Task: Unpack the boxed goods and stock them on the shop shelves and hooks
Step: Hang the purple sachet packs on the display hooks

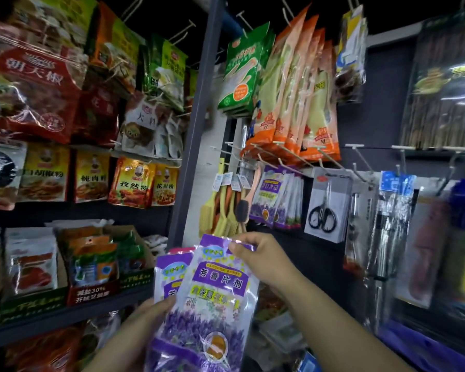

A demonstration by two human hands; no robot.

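I hold a small stack of purple lavender sachet packets low in the middle. My right hand [263, 257] pinches the top edge of the front packet [212, 299]. My left hand [145, 322] grips the stack from below left, with a second packet [169, 275] behind the front one. Matching purple packets [273, 200] hang on a hook [290, 167] on the dark pegboard, above and to the right of my hands.
Orange glove packs [298, 103] and green packs [242, 73] hang above the hook. Carded scissors [326, 205] and other utensils hang to the right, yellow brushes [220, 208] to the left. A grey upright post [196, 122] divides off spice-packet shelves [65, 315] at left.
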